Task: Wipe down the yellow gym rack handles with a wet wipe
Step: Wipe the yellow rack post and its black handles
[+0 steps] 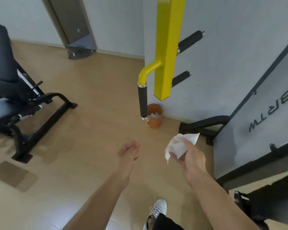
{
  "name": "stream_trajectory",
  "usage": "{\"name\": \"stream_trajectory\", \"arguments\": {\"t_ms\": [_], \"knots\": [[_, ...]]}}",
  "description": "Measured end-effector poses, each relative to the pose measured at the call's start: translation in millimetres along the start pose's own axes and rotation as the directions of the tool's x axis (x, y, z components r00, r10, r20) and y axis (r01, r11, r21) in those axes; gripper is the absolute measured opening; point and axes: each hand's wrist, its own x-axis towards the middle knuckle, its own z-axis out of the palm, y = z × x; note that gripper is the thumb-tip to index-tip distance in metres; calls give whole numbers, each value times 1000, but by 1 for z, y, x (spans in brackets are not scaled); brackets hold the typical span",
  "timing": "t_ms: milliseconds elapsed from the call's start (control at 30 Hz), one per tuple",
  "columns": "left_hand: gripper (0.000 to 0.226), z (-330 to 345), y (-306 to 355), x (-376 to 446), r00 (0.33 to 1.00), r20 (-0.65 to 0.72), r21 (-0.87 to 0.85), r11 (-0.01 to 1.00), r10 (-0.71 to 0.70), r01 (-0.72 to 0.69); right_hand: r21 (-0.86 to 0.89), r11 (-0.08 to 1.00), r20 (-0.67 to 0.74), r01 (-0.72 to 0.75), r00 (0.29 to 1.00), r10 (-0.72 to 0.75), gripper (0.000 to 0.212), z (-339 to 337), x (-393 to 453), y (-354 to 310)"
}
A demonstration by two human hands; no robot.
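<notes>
Head view shows the right hand (192, 156) clutching a crumpled wet wipe (179, 145), well short of the yellow rack handle (147, 72); the left hand (129, 151) hangs relaxed and empty; no handle is being wiped, so the wiping looks still to do

The yellow post (169, 47) looks like painted metal, smooth and glossy, and the bent yellow handle arm (148, 70) has the same shiny paint. The black grip (143, 101) below it is matt and looks like foam or rubber, with bright chrome rings at both ends. The side pegs (190, 41) have the same matt black cover. The wet wipe (179, 146) in the right hand (192, 157) is thin white cloth-like paper, crumpled. The floor (93, 100) looks like pale wood laminate, smooth with a soft shine. The orange bin (155, 118) seems plastic. The bench frame (45, 117) is black metal and its pads look like dark leatherette.
</notes>
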Motion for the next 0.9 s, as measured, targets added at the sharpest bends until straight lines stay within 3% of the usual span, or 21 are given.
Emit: {"name": "stream_trajectory", "arguments": {"t_ms": [100,200,267,400,533,667,767,900], "knots": [[19,14,34,40,995,7,36,994,101,-101,-218,926,146,307,949,-280,18,48,31,-13],[18,22,66,63,987,58,3,988,153,-153,-281,754,450,593,776,-442,20,89,50,-16],[20,21,82,71,978,120,-30,985,171,-169,-292,607,618,739,630,-470,44,104,55,-12],[30,4,91,88,961,178,15,976,212,-219,-274,379,664,884,459,-590,56,115,64,-3],[33,-5,98,102,941,129,25,948,312,-318,-320,467,418,825,565,-712,26,140,81,-11],[18,-10,103,115,924,51,33,924,379,-381,-300,692,244,657,754,-610,44,161,91,-23],[9,-12,101,117,895,10,191,877,447,-440,-327,680,282,656,754,-593,44,170,93,-23],[37,-5,110,119,841,290,175,838,458,-517,-408,568,299,715,693,-656,27,179,89,-26]]}}
